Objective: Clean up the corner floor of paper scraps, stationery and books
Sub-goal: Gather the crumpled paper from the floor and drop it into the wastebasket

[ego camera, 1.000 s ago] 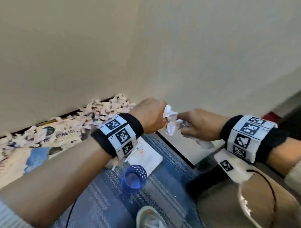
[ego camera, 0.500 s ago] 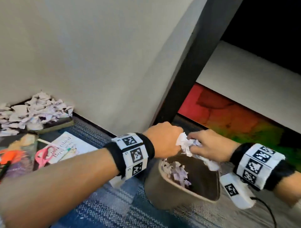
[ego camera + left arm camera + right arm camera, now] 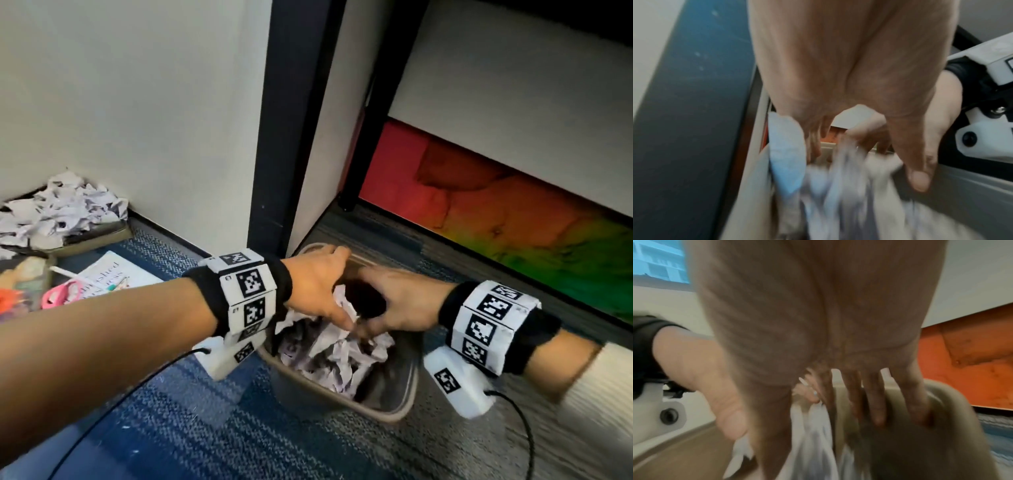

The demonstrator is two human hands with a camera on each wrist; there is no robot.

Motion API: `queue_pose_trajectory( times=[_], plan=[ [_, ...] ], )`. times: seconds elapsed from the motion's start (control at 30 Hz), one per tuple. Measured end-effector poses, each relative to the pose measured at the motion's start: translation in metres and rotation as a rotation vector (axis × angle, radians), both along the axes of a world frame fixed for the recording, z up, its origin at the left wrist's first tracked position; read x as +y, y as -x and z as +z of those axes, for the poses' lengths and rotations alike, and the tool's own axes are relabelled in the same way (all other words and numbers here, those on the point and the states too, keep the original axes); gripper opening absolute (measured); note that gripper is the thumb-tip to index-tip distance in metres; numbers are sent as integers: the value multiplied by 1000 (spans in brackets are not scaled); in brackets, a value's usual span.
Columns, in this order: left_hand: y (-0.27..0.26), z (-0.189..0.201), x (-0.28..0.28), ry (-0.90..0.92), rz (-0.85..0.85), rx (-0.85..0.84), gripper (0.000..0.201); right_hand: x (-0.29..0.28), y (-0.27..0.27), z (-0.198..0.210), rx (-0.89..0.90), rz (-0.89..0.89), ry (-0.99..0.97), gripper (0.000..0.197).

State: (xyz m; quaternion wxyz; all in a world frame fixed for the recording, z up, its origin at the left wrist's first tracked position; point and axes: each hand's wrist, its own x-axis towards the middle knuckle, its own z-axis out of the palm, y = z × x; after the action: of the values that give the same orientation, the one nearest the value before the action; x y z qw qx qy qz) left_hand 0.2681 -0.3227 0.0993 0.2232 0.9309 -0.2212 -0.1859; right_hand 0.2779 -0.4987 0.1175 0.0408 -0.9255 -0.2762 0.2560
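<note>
My left hand and right hand hang side by side over a beige waste bin on the carpet. The fingers of both are spread and point down into it. White crumpled paper scraps fill the bin's left half. In the left wrist view blurred scraps drop below my left hand, and one pale scrap hangs by the fingers. The right wrist view shows my right hand with straight fingers above falling scraps and the bin wall.
A heap of paper scraps lies in the wall corner at far left. Nearer are a white book and pink scissors on blue carpet. A dark post stands just behind the bin. A red-to-green panel runs along the right.
Both hands carried a wad of scraps from the corner to the bin, lowered over it and spread their fingers. The wad has left them and more paper lies in the bin.
</note>
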Motion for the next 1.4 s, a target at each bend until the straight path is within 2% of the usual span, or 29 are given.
queue_pose_trajectory(
  times=[0.1,0.17,0.23,0.33,0.5,0.63,0.77,0.9,1.07,1.13,1.2,1.27,1.33,1.4],
  plan=[
    [0,7,5,148,85,34,73,9,-12,20,-104,75,52,35],
    [2,16,11,267,150,4,54,22,-21,34,-216,113,39,28],
    [5,29,23,297,193,-81,33,40,-26,48,-293,154,26,29],
    [19,46,53,180,184,-193,12,74,-19,66,-309,259,2,29],
    [66,62,135,-31,183,-112,12,140,17,78,-264,514,-65,27],
    [116,63,222,-219,301,-99,7,215,44,59,-279,632,-130,22],
    [188,51,311,-330,452,-75,7,314,84,19,-275,757,-123,19],
    [267,1,388,-308,592,12,7,413,142,-26,-229,881,-45,22],
    [353,-100,454,-305,668,122,7,504,216,-77,-174,1055,118,29],
    [384,-138,466,-300,679,165,15,534,235,-92,-180,1080,175,30],
    [410,-172,469,-247,665,264,42,558,249,-104,-211,1108,268,31],
    [425,-195,468,-167,638,315,58,579,258,-112,-240,1167,363,31],
    [429,-210,466,-143,580,336,61,596,263,-117,-253,1209,391,31],
    [427,-218,467,-149,536,309,45,613,265,-123,-257,1216,356,32]
  ],
)
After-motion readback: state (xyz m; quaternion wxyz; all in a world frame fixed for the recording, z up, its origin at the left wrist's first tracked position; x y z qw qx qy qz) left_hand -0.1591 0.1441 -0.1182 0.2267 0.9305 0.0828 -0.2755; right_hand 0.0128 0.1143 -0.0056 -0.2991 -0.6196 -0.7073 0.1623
